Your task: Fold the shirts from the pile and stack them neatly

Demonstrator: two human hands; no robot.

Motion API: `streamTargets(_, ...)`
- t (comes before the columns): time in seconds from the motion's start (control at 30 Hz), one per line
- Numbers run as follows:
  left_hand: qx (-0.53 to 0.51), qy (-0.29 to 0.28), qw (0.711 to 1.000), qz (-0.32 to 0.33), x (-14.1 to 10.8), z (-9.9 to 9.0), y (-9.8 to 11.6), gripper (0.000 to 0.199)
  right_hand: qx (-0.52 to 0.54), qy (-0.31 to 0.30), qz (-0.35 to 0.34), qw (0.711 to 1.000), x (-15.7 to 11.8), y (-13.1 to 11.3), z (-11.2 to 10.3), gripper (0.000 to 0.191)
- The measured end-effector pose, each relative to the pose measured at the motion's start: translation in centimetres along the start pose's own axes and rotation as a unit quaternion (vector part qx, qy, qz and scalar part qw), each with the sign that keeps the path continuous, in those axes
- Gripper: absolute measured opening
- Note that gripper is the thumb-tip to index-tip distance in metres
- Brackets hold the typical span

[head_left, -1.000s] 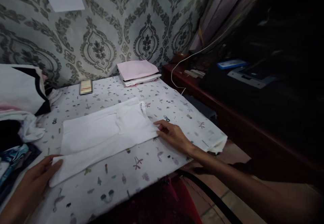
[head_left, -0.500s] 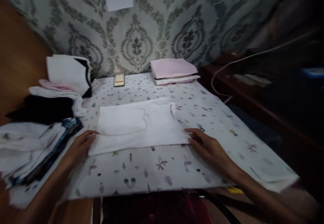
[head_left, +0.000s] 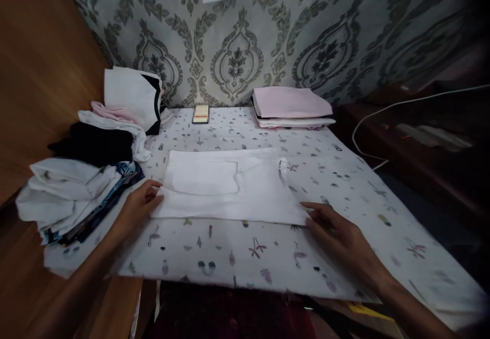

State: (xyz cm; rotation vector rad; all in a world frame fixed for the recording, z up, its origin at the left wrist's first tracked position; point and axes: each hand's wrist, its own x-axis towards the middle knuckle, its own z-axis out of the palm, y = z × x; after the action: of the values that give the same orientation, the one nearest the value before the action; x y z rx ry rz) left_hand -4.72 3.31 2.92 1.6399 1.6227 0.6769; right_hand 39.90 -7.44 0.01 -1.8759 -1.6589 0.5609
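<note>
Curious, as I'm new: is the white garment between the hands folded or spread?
Folded: the white garment lies flat, layer edges showing on top.

We note our left hand [head_left: 140, 203] and right hand [head_left: 339, 234] well apart, facing each other, each with thumb [head_left: 155, 202] and bent fingers [head_left: 147, 187] in a pinch; bare forearms [head_left: 90, 272] slant inward from below.
</note>
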Motion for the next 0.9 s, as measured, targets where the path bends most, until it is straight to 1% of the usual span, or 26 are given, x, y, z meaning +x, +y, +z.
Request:
streamTargets(0.07,0.118,0.013,0.993,0.018,-0.3,-0.1,-0.1,0.043,0.000,0.009,-0.005,1.000,0.1,0.4,0.1,0.039)
streamTargets(0.13,0.228,0.034,0.972,0.041,-0.6,-0.3,-0.1,0.044,0.004,0.009,-0.011,1.000,0.1,0.4,0.0,0.039)
streamTargets(0.17,0.267,0.051,0.960,0.063,-0.7,-0.4,0.0,0.046,0.007,0.006,-0.013,1.000,0.1,0.2,-0.1,0.038)
streamTargets(0.23,0.306,0.076,0.940,0.129,-0.7,-0.3,0.4,0.047,0.013,-0.001,-0.008,1.000,0.2,-0.5,-0.4,0.037)
streamTargets(0.27,0.309,0.076,0.934,0.164,-0.5,-0.1,0.9,0.047,0.013,0.000,-0.003,1.000,0.3,-1.0,-0.6,0.035)
streamTargets(0.33,0.294,0.038,0.929,0.221,0.0,0.8,2.3,0.043,0.004,0.024,-0.005,1.000,0.5,-1.7,-0.6,0.032)
streamTargets(0.4,0.265,-0.025,0.926,0.267,0.8,2.4,4.4,0.038,-0.026,0.064,-0.032,0.997,0.8,-2.2,-0.2,0.028)
streamTargets(0.47,0.234,-0.082,0.915,0.319,1.8,4.8,6.8,0.035,-0.066,0.089,-0.069,0.991,1.1,-2.4,0.4,0.027)
streamTargets(0.53,0.214,-0.134,0.894,0.370,2.9,7.5,9.1,0.033,-0.099,0.096,-0.093,0.986,1.3,-2.4,1.0,0.026)
streamTargets(0.63,0.199,-0.182,0.864,0.425,4.8,11.5,11.7,0.030,-0.120,0.092,-0.090,0.984,1.2,-2.0,1.4,0.026)
streamTargets(0.7,0.192,-0.195,0.858,0.435,6.1,13.5,12.7,0.029,-0.121,0.092,-0.082,0.985,0.9,-1.6,1.4,0.026)
streamTargets(0.77,0.201,-0.198,0.861,0.423,7.1,15.1,13.3,0.027,-0.116,0.094,-0.079,0.986,0.6,-1.2,1.3,0.026)
streamTargets(0.83,0.234,-0.180,0.870,0.396,7.9,16.1,13.7,0.025,-0.108,0.094,-0.078,0.987,0.4,-1.0,1.3,0.026)
streamTargets(0.9,0.272,-0.150,0.877,0.366,8.6,16.9,14.1,0.021,-0.101,0.096,-0.078,0.987,0.3,-0.8,1.3,0.027)
